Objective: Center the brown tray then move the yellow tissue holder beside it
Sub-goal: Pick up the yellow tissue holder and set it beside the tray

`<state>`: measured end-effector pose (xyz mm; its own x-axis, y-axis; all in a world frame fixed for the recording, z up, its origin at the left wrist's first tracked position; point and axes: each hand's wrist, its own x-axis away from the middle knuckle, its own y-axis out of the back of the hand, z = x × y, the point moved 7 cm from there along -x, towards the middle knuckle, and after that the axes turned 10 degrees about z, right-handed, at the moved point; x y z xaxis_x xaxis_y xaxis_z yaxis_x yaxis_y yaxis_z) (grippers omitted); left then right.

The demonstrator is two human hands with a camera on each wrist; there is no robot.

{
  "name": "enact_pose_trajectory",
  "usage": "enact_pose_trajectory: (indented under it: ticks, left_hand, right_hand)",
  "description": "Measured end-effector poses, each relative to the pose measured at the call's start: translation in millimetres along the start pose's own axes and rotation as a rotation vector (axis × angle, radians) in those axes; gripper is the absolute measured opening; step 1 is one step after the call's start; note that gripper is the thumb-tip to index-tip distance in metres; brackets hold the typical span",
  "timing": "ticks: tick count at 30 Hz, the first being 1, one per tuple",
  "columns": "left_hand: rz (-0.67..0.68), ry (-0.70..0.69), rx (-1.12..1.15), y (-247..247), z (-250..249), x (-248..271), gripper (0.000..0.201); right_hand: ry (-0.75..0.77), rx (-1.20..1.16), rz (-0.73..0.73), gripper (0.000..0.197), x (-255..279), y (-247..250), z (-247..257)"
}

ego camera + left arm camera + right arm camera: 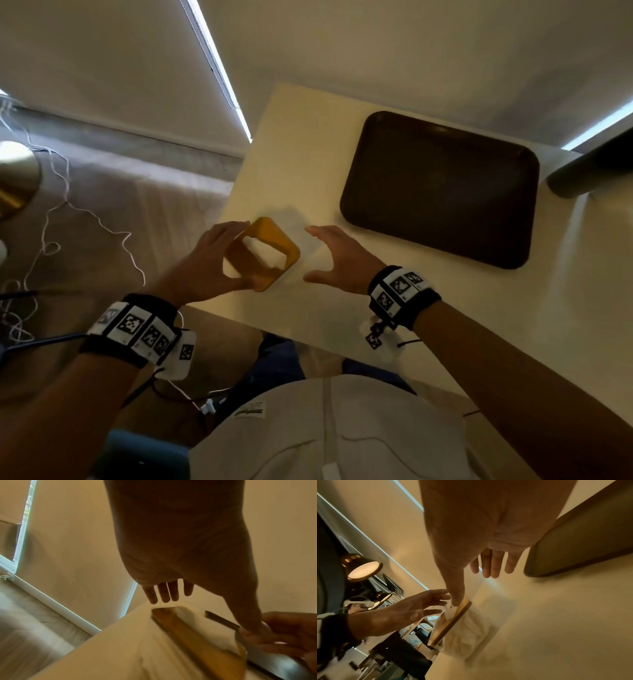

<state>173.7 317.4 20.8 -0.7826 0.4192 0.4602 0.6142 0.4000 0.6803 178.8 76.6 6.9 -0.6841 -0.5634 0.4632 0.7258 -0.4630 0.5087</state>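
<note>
The brown tray (pixel 438 192) lies flat on the far right part of the pale table (pixel 445 308); its dark face also shows in the right wrist view (pixel 573 540). The yellow tissue holder (pixel 274 229), a square frame with white tissue in its opening, sits near the table's left edge. My left hand (pixel 236 255) spreads around its left side, fingers and thumb at two corners, and its straight fingers (pixel 164 593) hover over the holder (pixel 197 632). My right hand (pixel 308 253) is spread open just right of it. Whether the right thumb touches the holder's rim (pixel 452 620) is blurred.
The table's left edge runs right beside the holder, with carpet below. A brass lamp (pixel 13 178) and a loose white cord (pixel 51 222) are on the left. A dark rounded object (pixel 582 171) stands at the table's right, past the tray.
</note>
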Motion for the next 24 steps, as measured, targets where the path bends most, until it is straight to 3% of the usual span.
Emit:
enact_pose_trajectory:
  ticks: [3, 6, 15, 24]
  left_hand:
    - [0.107, 0.024, 0.015, -9, 28, -3, 0.134]
    - [0.15, -0.036, 0.017, -17, 44, -12, 0.135]
    - [0.138, -0.19, 0.098, -15, 54, -26, 0.112]
    - [0.177, -0.25, 0.117, 3, 57, -43, 0.111]
  right_hand:
    - [-0.075, -0.061, 0.065, 0.111, -22, -27, 16]
    - [-0.169, -0.124, 0.065, 0.121, -36, -42, 19]
    - [-0.228, -0.241, -0.115, 0.11, -39, -52, 17]
    - [-0.217, -0.281, -0.108, 0.103, -50, -40, 18]
